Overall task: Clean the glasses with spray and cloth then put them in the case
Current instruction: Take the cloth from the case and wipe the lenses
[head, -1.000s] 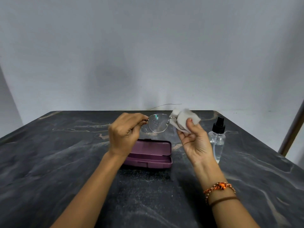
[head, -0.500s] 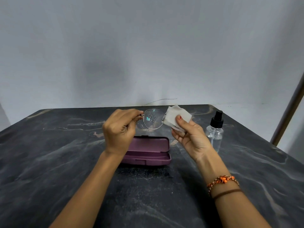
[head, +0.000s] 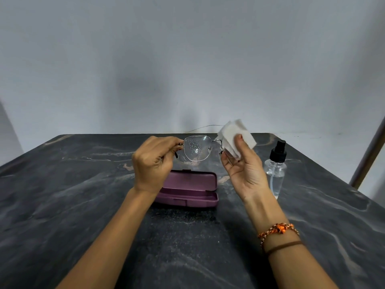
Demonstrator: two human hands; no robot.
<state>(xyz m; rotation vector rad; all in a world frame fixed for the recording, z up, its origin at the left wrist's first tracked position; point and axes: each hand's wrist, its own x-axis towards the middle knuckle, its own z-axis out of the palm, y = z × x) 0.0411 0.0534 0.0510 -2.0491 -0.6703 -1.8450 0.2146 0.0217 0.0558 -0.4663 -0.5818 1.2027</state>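
Holding the glasses (head: 205, 147) up over the dark marble table (head: 62, 195), we grip their left end with the left hand (head: 153, 163), fingers curled round the hinge and temple. The nearer lens, the one beside that hand, is speckled with droplets. Our right hand (head: 244, 165) pinches the white cloth (head: 236, 134) over the other lens, thumb on the near side and fingers behind, so that lens is mostly covered (only its lower rim shows through). One thin temple arm runs back toward the wall. Below the glasses the purple case (head: 187, 188) lies open on the table, lid tilted back, nothing visible inside it. The clear spray bottle (head: 276, 167) with a black pump top stands upright just to the right of our right hand. On the right wrist sit an orange beaded bracelet (head: 279, 229) and a brown band (head: 285, 246).
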